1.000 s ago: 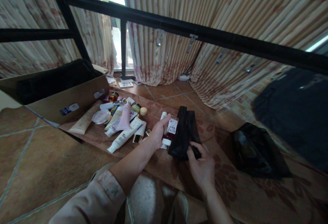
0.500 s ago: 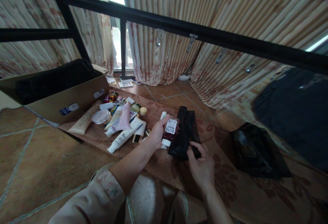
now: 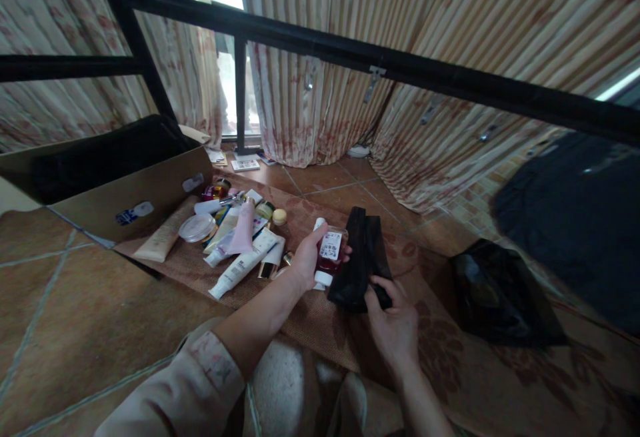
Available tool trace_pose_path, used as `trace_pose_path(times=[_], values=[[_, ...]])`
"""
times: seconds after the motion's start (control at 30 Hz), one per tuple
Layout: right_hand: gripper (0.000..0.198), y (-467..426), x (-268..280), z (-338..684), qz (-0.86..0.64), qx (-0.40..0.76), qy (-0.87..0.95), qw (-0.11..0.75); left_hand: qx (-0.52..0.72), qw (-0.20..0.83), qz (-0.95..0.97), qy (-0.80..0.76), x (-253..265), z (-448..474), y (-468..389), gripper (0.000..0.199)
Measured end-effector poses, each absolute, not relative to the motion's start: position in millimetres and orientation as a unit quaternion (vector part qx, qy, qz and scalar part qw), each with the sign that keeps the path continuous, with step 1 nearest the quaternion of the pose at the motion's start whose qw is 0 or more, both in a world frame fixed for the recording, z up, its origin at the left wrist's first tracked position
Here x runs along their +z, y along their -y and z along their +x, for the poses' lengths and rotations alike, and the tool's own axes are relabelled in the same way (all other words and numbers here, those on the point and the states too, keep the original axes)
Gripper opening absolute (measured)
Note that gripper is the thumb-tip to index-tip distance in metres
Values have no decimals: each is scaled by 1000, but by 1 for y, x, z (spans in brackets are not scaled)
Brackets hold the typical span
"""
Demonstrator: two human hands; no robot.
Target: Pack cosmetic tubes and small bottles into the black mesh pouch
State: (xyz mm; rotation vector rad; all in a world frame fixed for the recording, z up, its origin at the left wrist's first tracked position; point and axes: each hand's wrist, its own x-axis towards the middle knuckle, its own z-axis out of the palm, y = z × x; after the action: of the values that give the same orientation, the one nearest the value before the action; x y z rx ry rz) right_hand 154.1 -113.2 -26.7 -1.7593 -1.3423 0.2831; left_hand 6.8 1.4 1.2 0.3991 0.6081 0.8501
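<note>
My left hand (image 3: 309,260) is closed round a small clear bottle (image 3: 331,250) of dark red liquid, its printed label facing up and its white cap toward me. Right beside it lies a black pouch (image 3: 357,260), whose near right edge my right hand (image 3: 393,320) pinches between thumb and fingers. A white tube end (image 3: 319,223) shows just behind my left hand. To the left are heaped cosmetics: a pink tube (image 3: 243,227), a white tube (image 3: 243,264), a round clear case (image 3: 197,228), a large beige tube (image 3: 167,230) and several small jars.
An open cardboard box (image 3: 165,197) with a black item inside stands at the left end of the patterned brown mat (image 3: 310,320). At right rests a black plastic bag (image 3: 505,297). A black metal rail (image 3: 320,38) crosses above, before striped curtains (image 3: 320,110).
My left hand has shifted slightly left with the bottle, and its fingertips now show at the bottle's right side. The pouch and my right hand have stayed in place.
</note>
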Motion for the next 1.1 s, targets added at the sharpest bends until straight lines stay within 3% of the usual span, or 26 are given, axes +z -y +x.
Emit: trace_pose_path(times=[1.1], values=[[26,114,-24,152,-711,123,535,441,372,879,211,-211,10,0,1,65]])
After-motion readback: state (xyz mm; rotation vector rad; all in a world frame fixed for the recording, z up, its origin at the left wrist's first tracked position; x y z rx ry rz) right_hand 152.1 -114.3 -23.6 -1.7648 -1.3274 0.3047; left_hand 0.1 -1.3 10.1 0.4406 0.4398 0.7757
